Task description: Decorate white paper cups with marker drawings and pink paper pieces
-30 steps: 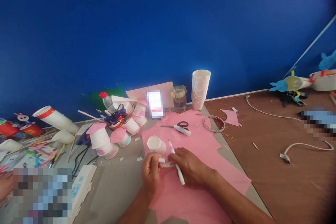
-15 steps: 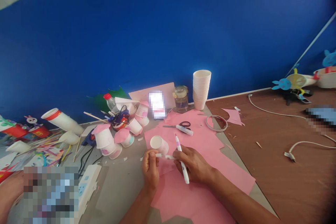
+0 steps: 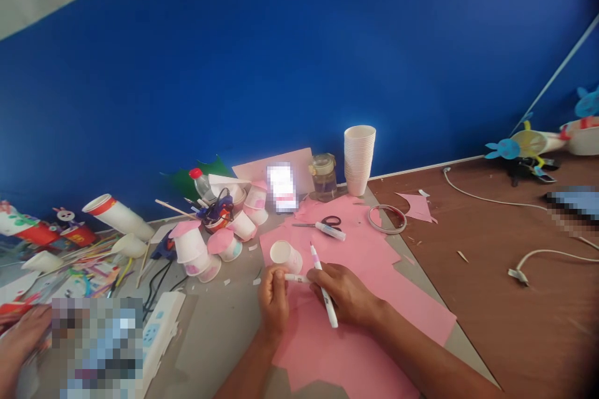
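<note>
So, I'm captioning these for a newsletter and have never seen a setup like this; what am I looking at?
There is no robot here, just a person's two bare hands. One camera worn on the head takes every picture, looking forward and down.

The right hand holds a white marker with a pinkish band. The left hand grips a white pen-like piece that reaches toward the right hand.

Pink paper lies beneath them on the table. Just beyond the left hand is a paper cup; farther back are scissors and a tall stack of cups. Another person's hand shows at the left edge.
</note>
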Demonstrator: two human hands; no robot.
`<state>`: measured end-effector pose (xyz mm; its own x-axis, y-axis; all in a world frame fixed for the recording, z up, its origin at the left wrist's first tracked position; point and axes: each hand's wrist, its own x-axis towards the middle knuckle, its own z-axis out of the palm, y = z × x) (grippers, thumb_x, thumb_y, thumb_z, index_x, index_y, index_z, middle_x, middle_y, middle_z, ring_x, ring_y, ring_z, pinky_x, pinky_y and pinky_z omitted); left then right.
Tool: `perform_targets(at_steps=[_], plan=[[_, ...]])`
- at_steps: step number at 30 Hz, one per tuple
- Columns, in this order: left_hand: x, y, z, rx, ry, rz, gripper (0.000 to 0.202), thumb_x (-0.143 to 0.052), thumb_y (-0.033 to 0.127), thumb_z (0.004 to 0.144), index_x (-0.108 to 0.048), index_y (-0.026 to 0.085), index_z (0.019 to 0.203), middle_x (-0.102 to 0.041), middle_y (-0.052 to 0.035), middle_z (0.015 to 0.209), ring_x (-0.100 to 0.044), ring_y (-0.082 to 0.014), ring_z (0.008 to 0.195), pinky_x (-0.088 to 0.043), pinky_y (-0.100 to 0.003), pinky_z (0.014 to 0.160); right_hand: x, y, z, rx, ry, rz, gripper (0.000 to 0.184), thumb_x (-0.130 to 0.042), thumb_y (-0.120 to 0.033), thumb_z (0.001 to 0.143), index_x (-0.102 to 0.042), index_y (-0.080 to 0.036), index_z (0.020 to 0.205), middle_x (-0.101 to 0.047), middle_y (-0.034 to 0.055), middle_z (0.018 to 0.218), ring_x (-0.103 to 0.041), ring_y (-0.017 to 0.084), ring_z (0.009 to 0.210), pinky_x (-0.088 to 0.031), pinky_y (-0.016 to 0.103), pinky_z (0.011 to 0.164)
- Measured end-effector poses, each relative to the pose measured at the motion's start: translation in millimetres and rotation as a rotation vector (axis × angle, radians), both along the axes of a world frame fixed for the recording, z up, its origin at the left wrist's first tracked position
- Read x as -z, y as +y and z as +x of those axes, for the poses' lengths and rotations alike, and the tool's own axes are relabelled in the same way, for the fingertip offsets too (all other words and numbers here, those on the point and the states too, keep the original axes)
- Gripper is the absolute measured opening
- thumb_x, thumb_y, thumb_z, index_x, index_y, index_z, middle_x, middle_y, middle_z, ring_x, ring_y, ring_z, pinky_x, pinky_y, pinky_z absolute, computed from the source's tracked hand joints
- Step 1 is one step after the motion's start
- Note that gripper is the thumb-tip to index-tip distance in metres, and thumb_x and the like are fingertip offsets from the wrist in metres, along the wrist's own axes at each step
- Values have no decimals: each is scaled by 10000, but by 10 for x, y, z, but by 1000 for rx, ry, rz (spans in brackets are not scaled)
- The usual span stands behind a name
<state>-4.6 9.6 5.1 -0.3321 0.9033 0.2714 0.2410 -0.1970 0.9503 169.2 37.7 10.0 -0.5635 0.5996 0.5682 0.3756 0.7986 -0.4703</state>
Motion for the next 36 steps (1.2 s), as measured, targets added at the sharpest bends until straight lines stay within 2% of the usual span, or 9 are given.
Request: perform_targets(at_steps=[7, 14, 18, 21, 24, 26, 29, 32, 36], plan=[[50, -6, -27, 17, 96, 14, 402, -451, 526, 879, -625, 176, 784, -561, -13, 669, -489, -132, 595, -409, -232, 561, 28, -12, -10, 13, -31, -18, 156, -421, -81, 766, -442, -209, 852, -506, -7, 664, -335, 137, 523, -259, 252, 527], [35, 1, -10, 65, 140, 7, 400, -437, 525, 883, -622, 189, 771, -572, -26, 683, -505, -147, 618, -422, -244, 577, 40, 12, -25, 38, -16, 71, 194, -421, -46, 734, -460, -212, 825, -511, -5, 645, -349, 152, 538, -293, 274, 588], [0, 3, 4, 79, 120, -2, 402, -450, 530, 875, -616, 186, 750, -553, -17, 661, -485, -135, 596, -412, -235, 559, 56, 37, -44, 64, 9, 131, 261, -420, -28, 746, -493, -204, 924, -531, 4, 675, -361, 153, 548, -327, 297, 639], [-27, 6, 13, 27, 32, -22, 412, -470, 555, 858, -613, 179, 768, -514, 3, 637, -446, -112, 556, -388, -216, 520, 52, 61, -31, 138, 68, 106, 286, -420, -41, 797, -500, -210, 1014, -557, 35, 741, -430, 175, 618, -352, 309, 646], [-57, 9, 37, 41, -75, -47, 407, -502, 565, 837, -600, 176, 770, -458, 28, 600, -412, -95, 525, -373, -206, 505, 34, 88, 9, 217, 294, -21, 233, -423, -109, 865, -484, -226, 1058, -574, 71, 868, -500, 197, 734, -399, 319, 657], [-79, 4, 62, 125, -101, -72, 391, -518, 554, 831, -606, 175, 787, -457, 29, 608, -417, -94, 523, -382, -215, 518, 14, 110, 34, 264, 525, -180, 165, -425, -184, 904, -472, -240, 1052, -559, 59, 889, -510, 182, 730, -427, 316, 651], [-107, -13, 104, 304, -65, -129, 356, -522, 511, 842, -636, 173, 852, -532, -6, 707, -469, -106, 564, -418, -242, 568, -23, 157, 55, 289, 851, -420, 76, -440, -306, 926, -478, -242, 938, -545, 30, 849, -521, 158, 699, -451, 315, 645], [-124, -17, 138, 457, -44, -181, 306, -544, 454, 838, -654, 177, 906, -576, -44, 844, -523, -125, 640, -463, -277, 650, -48, 216, 64, 172, 1068, -609, 173, -443, -406, 921, -482, -243, 877, -599, 37, 866, -581, 187, 810, -477, 371, 736], [-119, 4, 147, 519, -95, -214, 255, -560, 399, 836, -666, 186, 924, -568, -43, 872, -543, -133, 681, -483, -298, 700, -29, 292, 77, -3, 1214, -845, 247, -404, -491, 920, -485, -268, 852, -662, 11, 832, -627, 200, 831, -464, 445, 832]])
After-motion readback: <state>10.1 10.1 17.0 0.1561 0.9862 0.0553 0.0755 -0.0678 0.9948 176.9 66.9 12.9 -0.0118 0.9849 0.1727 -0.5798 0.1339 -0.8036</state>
